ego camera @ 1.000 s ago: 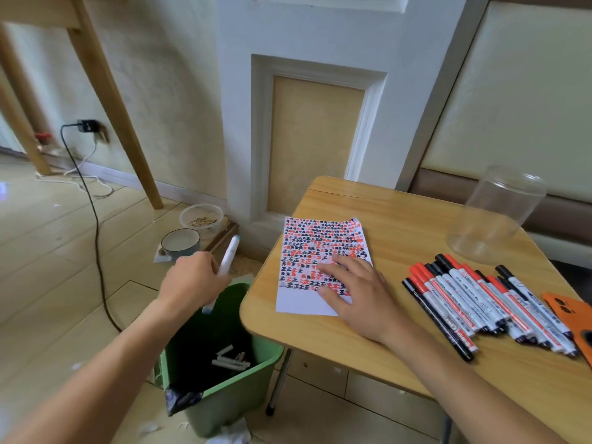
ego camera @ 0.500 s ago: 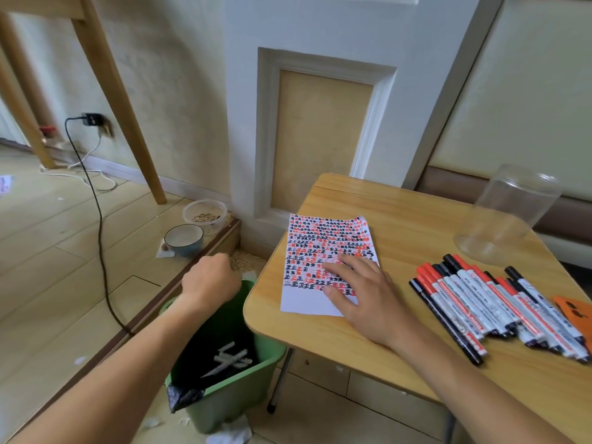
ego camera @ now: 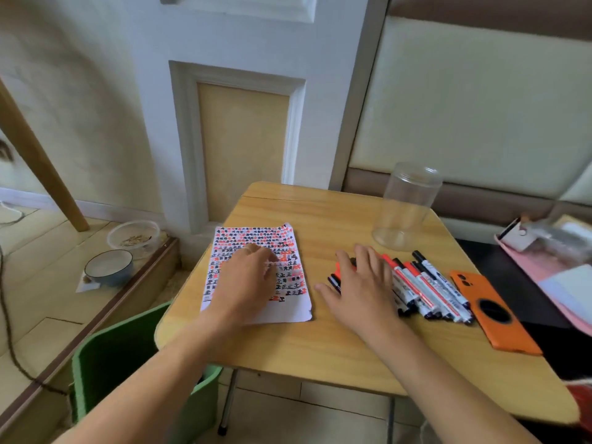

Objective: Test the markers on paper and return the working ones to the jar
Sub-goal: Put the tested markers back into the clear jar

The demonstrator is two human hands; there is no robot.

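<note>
A sheet of paper [ego camera: 290,248] covered in red and black marks lies on the small wooden table [ego camera: 320,341]. My left hand [ego camera: 246,280] rests on it, fingers loosely bent, holding nothing. To the right lies a row of several red- and black-capped markers [ego camera: 426,283]. My right hand [ego camera: 362,283] lies flat over the left end of that row with fingers spread, covering a few markers. A clear, empty plastic jar [ego camera: 403,206] stands behind the markers near the table's back edge.
A green bin [ego camera: 128,370] stands on the floor below the table's left edge. An orange phone [ego camera: 493,312] lies right of the markers. Two bowls [ego camera: 109,267] sit on the floor at left. Pink items [ego camera: 551,261] lie at far right.
My left hand dropped a marker into the green bin, then came up onto the paper. My right hand left the paper and moved right onto the marker row. The view swung right.
</note>
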